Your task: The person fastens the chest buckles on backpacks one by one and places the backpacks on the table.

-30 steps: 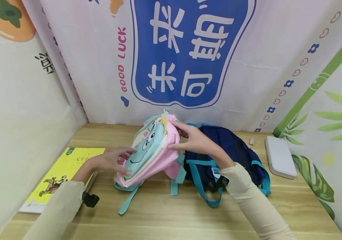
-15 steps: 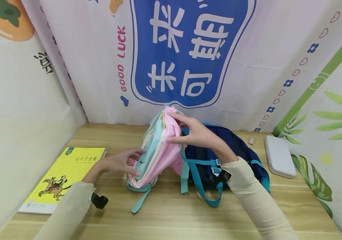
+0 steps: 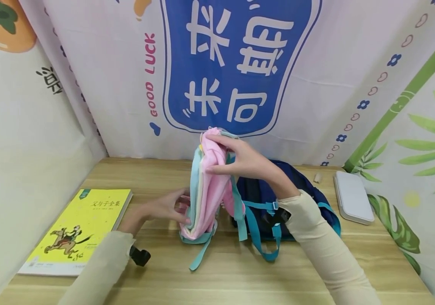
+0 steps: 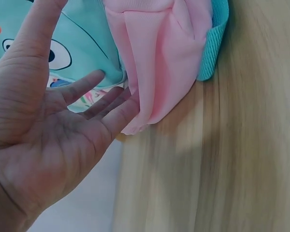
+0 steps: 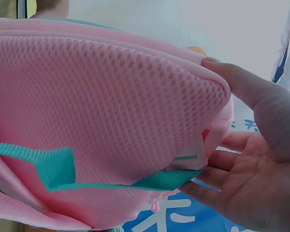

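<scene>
Between the left fingers (image 4: 120, 116) and the right fingers (image 3: 223, 140) is a backpack (image 3: 210, 190). Left of the left fingers, a book (image 3: 78, 228) lies on the table (image 3: 217, 286); right of the right fingers lie another backpack (image 3: 260, 191) and, farther out, a box (image 3: 353, 198).

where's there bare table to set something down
Bare table lies in front of the pink backpack, between the two sleeves, and behind the left hand, between the yellow book and that backpack. It's crowded right of the pink backpack, with the right hand and navy backpack.

Cream long sleeves (image 3: 325, 243), small black wrist cameras (image 3: 139, 256)
</scene>
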A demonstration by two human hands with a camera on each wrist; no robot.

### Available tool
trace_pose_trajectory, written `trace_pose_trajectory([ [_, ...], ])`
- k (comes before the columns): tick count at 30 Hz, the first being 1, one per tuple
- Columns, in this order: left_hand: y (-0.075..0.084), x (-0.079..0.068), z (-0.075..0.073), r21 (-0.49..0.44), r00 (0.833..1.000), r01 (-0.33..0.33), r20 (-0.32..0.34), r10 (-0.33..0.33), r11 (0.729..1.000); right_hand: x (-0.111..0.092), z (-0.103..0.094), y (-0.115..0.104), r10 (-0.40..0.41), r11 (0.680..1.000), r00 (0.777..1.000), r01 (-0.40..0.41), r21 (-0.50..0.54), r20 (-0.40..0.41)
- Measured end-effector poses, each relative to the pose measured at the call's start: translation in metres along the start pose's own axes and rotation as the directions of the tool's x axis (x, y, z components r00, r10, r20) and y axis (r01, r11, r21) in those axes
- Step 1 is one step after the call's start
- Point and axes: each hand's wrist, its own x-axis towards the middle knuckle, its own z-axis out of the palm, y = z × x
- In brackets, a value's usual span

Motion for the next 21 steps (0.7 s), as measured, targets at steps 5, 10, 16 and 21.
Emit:
trace_pose_trajectory([
  [5, 0.000, 0.005, 0.006, -0.029, 1.000, 0.015, -0.012, -0.016, 0.999, 0.005, 0.000, -0.007, 0.001, 0.999, 1.000, -0.001, -0.035, -0.002],
  [10, 0.002, 0.007, 0.010, -0.040, 1.000, 0.023, -0.010, -0.023, 0.999, 0.011, 0.004, -0.015, 0.007, 0.998, 1.000, -0.007, -0.056, 0.011],
  [16, 0.003, 0.004, 0.011, -0.041, 1.000, 0.013, -0.006, -0.013, 0.999, 0.015, 0.006, -0.019, 0.028, 0.999, 0.999, -0.027, -0.045, 0.026],
  [21, -0.002, -0.003, 0.009, -0.082, 1.000, -0.009, -0.014, 0.008, 0.997, 0.017, 0.007, -0.022, 0.042, 0.999, 0.998, -0.041, -0.024, 0.039],
])
